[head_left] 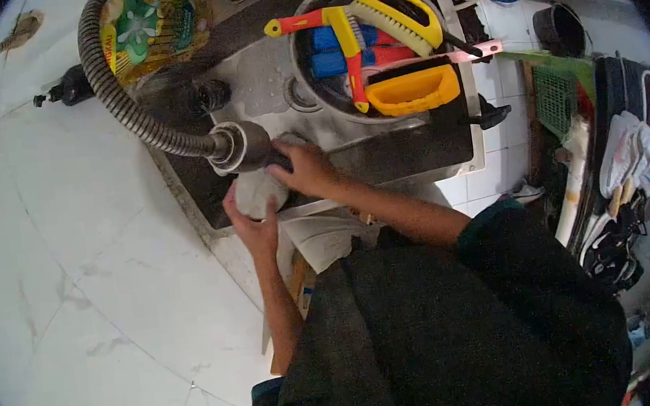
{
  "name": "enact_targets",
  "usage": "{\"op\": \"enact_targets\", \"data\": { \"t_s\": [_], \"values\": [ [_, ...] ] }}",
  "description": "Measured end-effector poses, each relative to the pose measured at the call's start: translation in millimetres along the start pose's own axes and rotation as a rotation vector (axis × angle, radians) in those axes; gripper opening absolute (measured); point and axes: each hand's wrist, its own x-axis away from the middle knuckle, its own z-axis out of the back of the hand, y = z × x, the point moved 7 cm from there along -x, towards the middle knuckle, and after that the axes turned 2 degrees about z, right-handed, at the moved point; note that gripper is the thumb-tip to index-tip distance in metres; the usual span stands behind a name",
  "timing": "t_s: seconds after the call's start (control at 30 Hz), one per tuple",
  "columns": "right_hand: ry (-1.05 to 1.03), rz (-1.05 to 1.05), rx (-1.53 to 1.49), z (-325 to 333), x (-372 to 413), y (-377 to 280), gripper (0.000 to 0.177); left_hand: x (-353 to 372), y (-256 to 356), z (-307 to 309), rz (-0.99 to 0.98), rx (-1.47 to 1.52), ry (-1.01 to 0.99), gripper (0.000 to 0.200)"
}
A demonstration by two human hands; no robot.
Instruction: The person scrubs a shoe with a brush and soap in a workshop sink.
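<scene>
Over the near side of the sink (408, 157), both hands are at a pale grey, rounded thing (260, 194); I cannot tell its kind. My left hand (254, 229) grips it from below, with thumb and fingers on either side. At its upper right, my right hand (307, 170) has curled fingers beside a small dark piece, partly hidden by the fingers. Just above the hands hangs the tap's spray head (245, 145), on a ribbed metal hose (108, 91). It overlaps the top of the pale thing in this view.
A metal basin (310, 84) at the sink's far side holds several brushes, among them a yellow one (413, 93). Behind the hose lies a yellow-green soap pouch (149, 30). White marble-look counter (97, 309) spreads to the left. A green crate (556, 99) stands right.
</scene>
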Motion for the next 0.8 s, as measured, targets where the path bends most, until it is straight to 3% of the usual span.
{"op": "enact_targets", "data": {
  "t_s": [0.07, 0.1, 0.2, 0.23, 0.33, 0.37, 0.47, 0.5, 0.6, 0.63, 0.73, 0.8],
  "values": [
    [0.037, -0.073, 0.081, -8.8, -12.5, 30.6, 0.049, 2.3, -7.4, 7.4, 0.072, 0.022, 0.012, 0.066],
    [-0.058, 0.014, 0.055, 2.8, -2.8, -14.2, 0.048, 3.4, -8.3, 8.3, -0.020, -0.111, 0.031, 0.066],
    [-0.239, -0.098, 0.048, -18.9, -7.4, -9.4, 0.045, 7.5, -21.4, 12.3, 0.127, -0.055, 0.084, 0.066],
    [0.033, -0.052, 0.049, -5.5, -25.3, -0.3, 0.039, 2.4, -23.0, 14.7, 0.147, -0.048, 0.074, 0.066],
    [-0.154, -0.042, 0.145, -10.5, -10.8, -17.6, 0.039, -2.4, -18.7, 13.0, 0.084, -0.059, 0.068, 0.066],
    [-0.113, 0.020, 0.088, -7.5, -10.2, -12.4, 0.044, -1.5, -19.2, 12.1, 0.096, -0.073, 0.057, 0.066],
    [-0.136, -0.152, 0.204, -17.7, -36.2, 55.7, 0.049, -1.2, -16.6, 7.4, 0.106, 0.039, 0.044, 0.067],
    [-0.166, -0.103, 0.194, -14.8, -24.9, 17.2, 0.047, -2.6, -18.5, 8.5, 0.083, 0.036, 0.038, 0.065],
    [-0.078, -0.110, 0.187, -22.1, -29.0, 57.7, 0.044, 2.2, -27.1, 13.3, 0.132, 0.118, 0.037, 0.063],
    [-0.154, -0.175, 0.363, -12.7, -44.3, 73.5, 0.043, -1.6, -19.3, 15.1, 0.100, 0.002, -0.008, 0.060],
    [0.020, -0.142, 0.265, -5.0, -52.4, 78.4, 0.044, 2.2, -2.1, 5.6, 0.013, 0.012, -0.072, 0.059],
    [-0.038, -0.123, 0.087, -5.4, -33.7, 57.0, 0.055, 2.0, -2.4, 3.2, 0.052, 0.023, -0.070, 0.058]
  ]
}}
